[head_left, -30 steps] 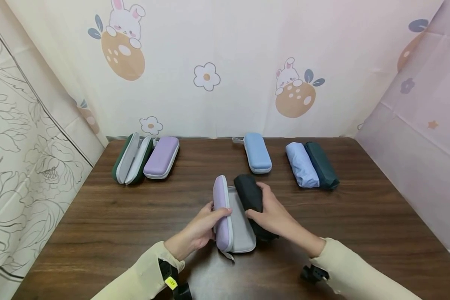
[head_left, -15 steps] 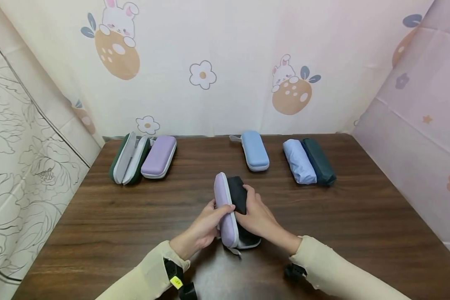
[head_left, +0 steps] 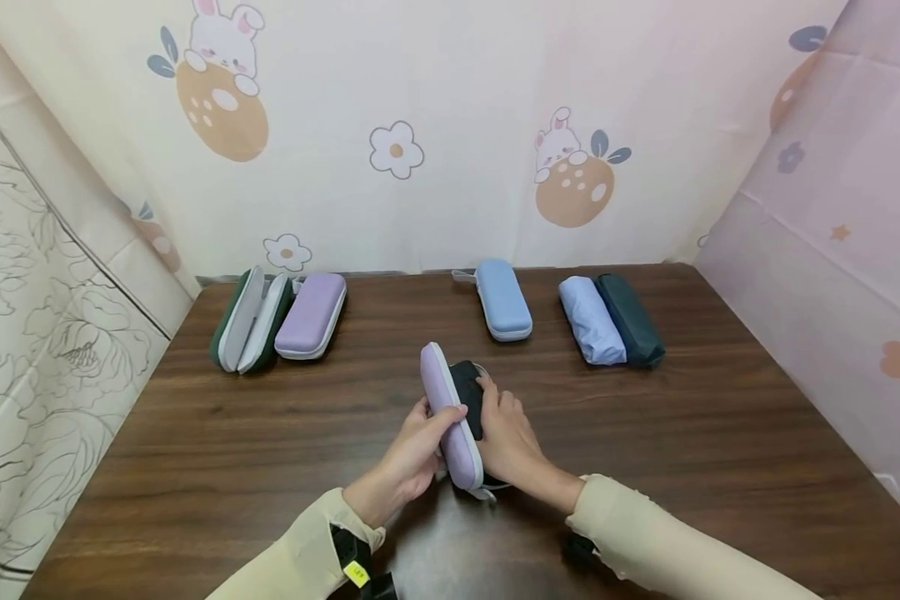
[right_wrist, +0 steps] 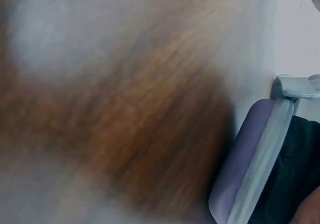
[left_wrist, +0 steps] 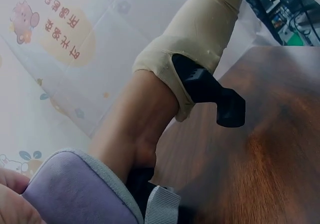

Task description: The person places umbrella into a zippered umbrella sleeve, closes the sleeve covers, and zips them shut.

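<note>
In the head view my left hand (head_left: 408, 454) grips an unzipped purple zip case (head_left: 447, 412), its thumb over the pale zip edge and its fingers behind the shell. My right hand (head_left: 510, 437) holds a black folded umbrella (head_left: 467, 396) down inside the other half of the case, which is mostly hidden under that hand. A pale strap (left_wrist: 162, 204) sticks out from the case's end in the left wrist view. Dark fabric of the umbrella (right_wrist: 285, 169) lies against the zip edge in the right wrist view.
At the back left stand a partly open green case (head_left: 251, 321) and a closed purple case (head_left: 311, 317). Further right, a light blue case (head_left: 504, 300) lies near the back edge. Beyond it are a light blue folded umbrella (head_left: 592, 321) and a dark green one (head_left: 630, 321).
My right hand has moved left, bringing the black umbrella from beside the case's right half into it. My left hand keeps its grip, and the purple shell tilts further.
</note>
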